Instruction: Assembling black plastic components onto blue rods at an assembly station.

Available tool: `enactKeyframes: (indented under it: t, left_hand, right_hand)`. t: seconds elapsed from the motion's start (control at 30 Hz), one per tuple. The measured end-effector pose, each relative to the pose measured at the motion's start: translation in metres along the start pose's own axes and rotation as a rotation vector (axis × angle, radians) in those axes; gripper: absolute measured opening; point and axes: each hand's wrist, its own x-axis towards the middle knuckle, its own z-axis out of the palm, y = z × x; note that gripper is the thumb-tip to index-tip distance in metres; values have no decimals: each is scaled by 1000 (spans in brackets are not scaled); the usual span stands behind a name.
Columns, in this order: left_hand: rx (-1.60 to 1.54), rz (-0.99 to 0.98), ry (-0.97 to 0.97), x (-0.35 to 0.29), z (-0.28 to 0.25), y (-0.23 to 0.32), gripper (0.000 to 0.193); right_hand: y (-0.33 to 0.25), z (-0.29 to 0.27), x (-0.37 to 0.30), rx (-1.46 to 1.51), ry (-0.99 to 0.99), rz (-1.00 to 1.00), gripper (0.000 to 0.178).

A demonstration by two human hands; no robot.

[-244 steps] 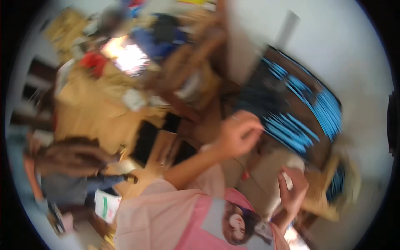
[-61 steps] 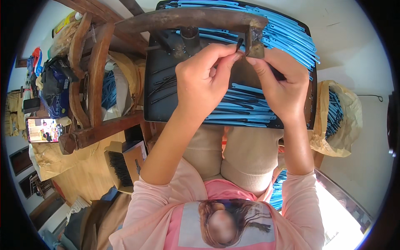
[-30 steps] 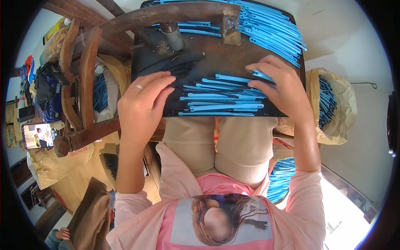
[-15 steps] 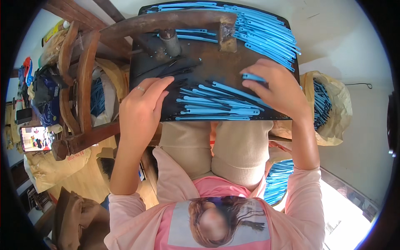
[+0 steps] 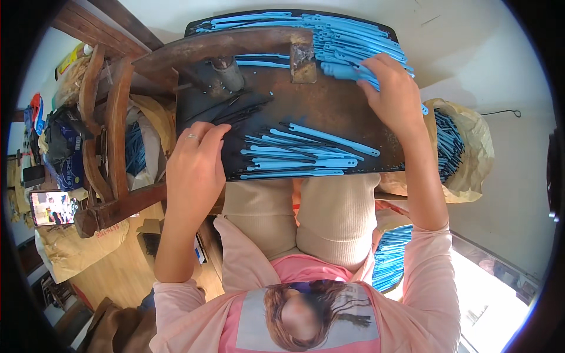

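My right hand (image 5: 393,97) is over the far right of the dark tray table (image 5: 329,106), its fingers closed on a blue plastic strip (image 5: 366,75) beside a large pile of such strips (image 5: 353,41). The strip's other end shows past my wrist. My left hand (image 5: 197,150) hovers at the table's left edge with loosely bent fingers; nothing shows in it. Close to its fingertips lie thin black strips (image 5: 238,107). Between my hands, near the front edge, blue and black strips (image 5: 300,154) lie in a loose fan.
A wooden frame bar (image 5: 235,41) with a metal cylinder (image 5: 228,75) crosses the table's far left. Paper sacks of strips stand at the right (image 5: 471,159) and left (image 5: 154,115). More blue strips (image 5: 393,256) lie below right. A lit screen (image 5: 52,207) is at far left.
My right hand has moved away from me to the far pile, carrying the blue strip. My left hand has drawn slightly back, its fingers more bent. The view has shifted a little.
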Motion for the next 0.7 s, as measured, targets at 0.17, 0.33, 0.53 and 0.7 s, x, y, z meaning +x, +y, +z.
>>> enactKeyframes:
  t: [0.17, 0.33, 0.53, 0.7]
  left_hand:
    - [-4, -56, 43, -2, -7, 4, 20]
    - [-256, -100, 194, 1, -9, 10, 15]
    - [-581, -96, 373, 5, -1, 23, 13]
    - [-521, -31, 402, -1, 8, 29, 10]
  right_hand:
    - [1, 1, -1, -63, -57, -95, 20]
    - [0, -1, -4, -141, -61, -131, 18]
    - [-4, -2, -4, -158, -67, -146, 18]
    - [-4, -7, -3, 5, -80, -139, 21]
